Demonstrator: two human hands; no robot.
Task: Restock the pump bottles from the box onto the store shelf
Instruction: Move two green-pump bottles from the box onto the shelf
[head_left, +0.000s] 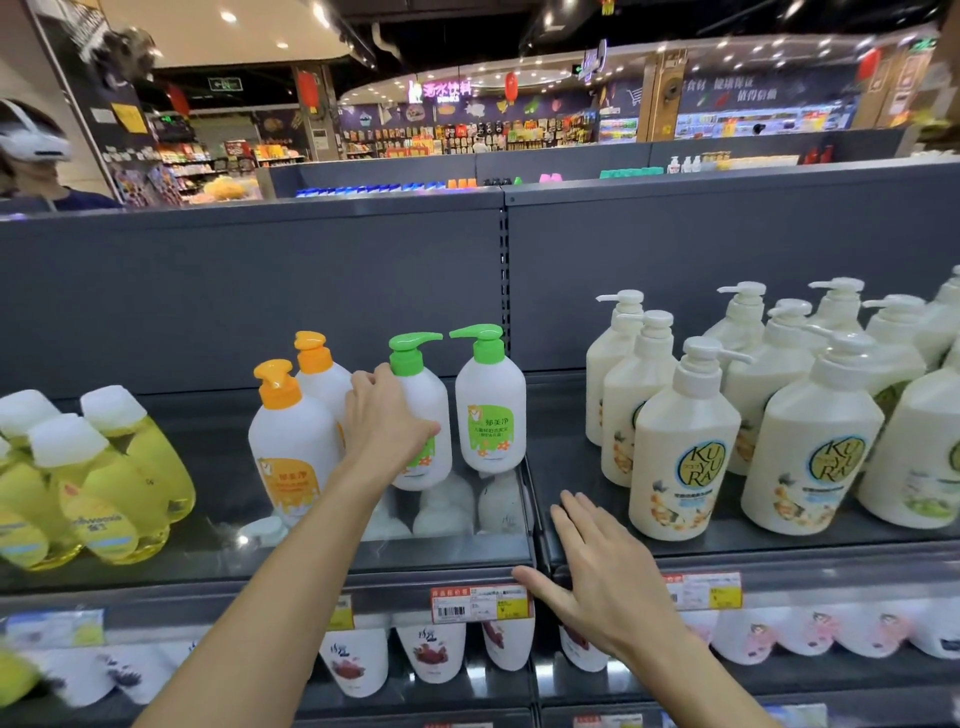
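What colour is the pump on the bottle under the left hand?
Bright green pump, seen in the head view.

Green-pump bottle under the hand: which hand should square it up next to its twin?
Left hand: already wrapped on that green-pump bottle. Right hand lies open, flat at the shelf edge.

The shelf deck (457, 551) at about 6 o'clock looks like grey metal, smooth and glossy enough to mirror the bottles standing on it. The back panel (249, 291) at 10 o'clock is a matt dark grey sheet. The green-pump bottles (491, 410) at centre are smooth white plastic with a soft sheen; their pumps are shinier plastic. At 9 o'clock the yellow bottles (150, 457) are clear, glossy plastic. At 3 o'clock the cream bottles (680, 441) are opaque satin plastic. The price tag (480, 603) at 6 o'clock is printed paper.
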